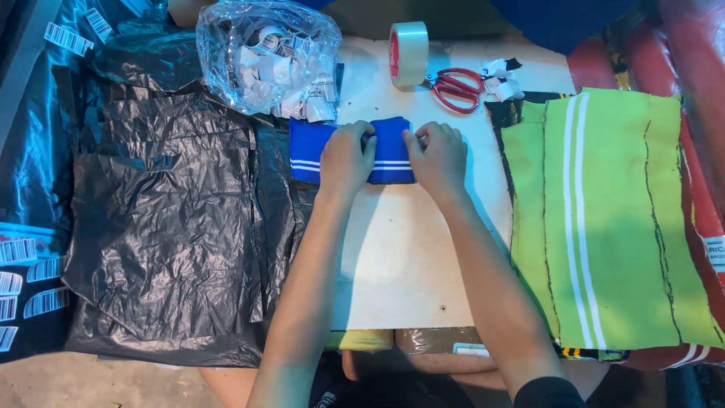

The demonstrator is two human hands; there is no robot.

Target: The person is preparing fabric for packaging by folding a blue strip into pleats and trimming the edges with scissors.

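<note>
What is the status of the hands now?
Both hands, left and right, press on blue striped cloth. Scissors and tape roll lie beyond, apart.

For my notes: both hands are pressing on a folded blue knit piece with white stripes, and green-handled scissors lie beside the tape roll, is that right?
Nearly. In the head view the scissors have red handles, not green. The left hand and right hand do press the blue knit piece, beside the tape roll.
</note>
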